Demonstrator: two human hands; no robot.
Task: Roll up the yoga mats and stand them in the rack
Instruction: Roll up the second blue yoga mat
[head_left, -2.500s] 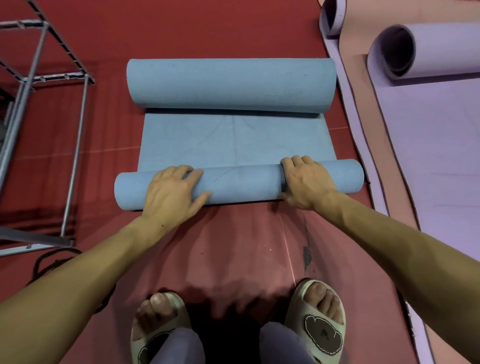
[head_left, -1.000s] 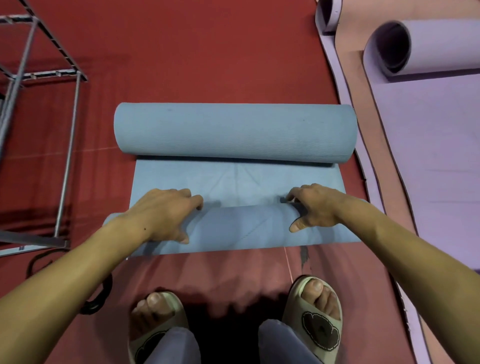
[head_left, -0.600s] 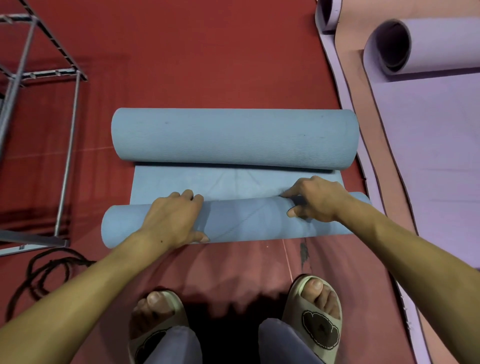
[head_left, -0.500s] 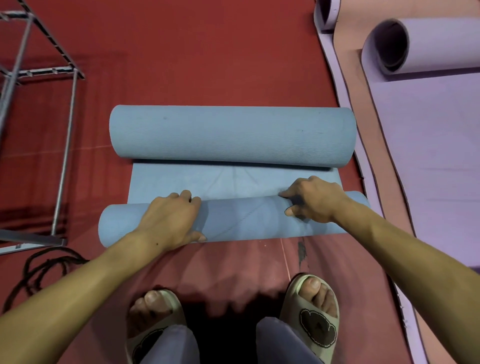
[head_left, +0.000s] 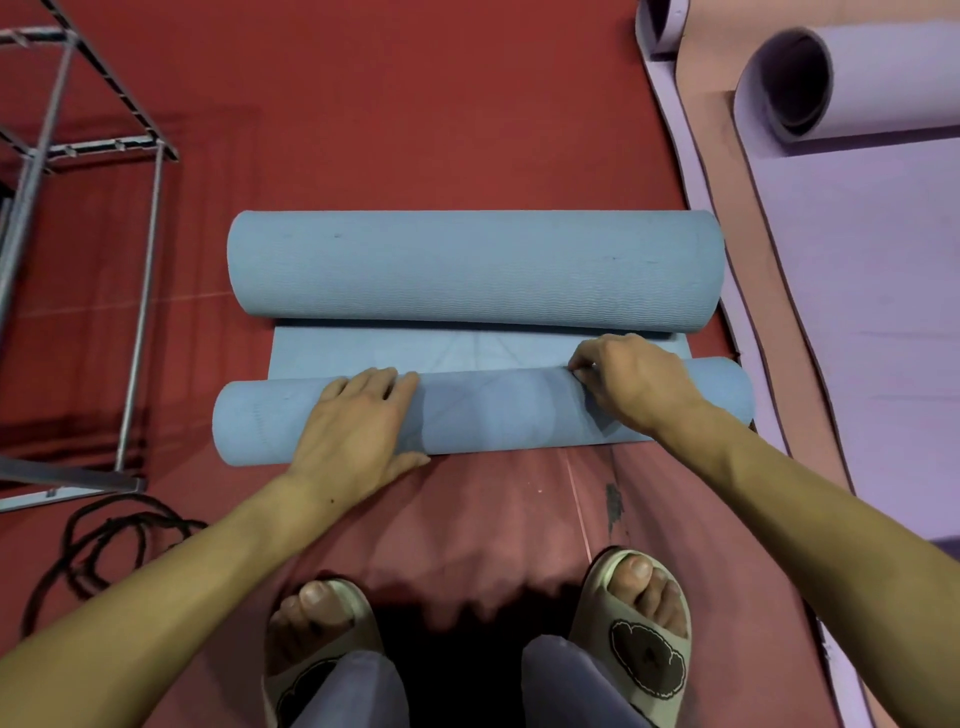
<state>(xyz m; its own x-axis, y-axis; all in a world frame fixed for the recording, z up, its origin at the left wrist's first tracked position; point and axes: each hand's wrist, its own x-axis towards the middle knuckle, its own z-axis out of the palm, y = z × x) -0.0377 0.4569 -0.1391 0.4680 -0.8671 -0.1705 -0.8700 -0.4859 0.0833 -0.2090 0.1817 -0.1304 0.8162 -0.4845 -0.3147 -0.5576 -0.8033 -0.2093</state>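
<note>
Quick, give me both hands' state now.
Left hand: open, flat on the near blue roll.
Right hand: fingers curled, gripping that roll's top.

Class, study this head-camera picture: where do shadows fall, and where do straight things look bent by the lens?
Head view: a dark shadow pools between the sandals, with a fainter fringe on the red floor ahead of them; the right hand shades the near blue roll. The wide lens bows the purple mat's edge and splays the metal rack's legs. No glare; focus is even.

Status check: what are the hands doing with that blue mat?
Left hand flat on near roll. Right hand pinching its edge. Far roll close ahead.
</note>
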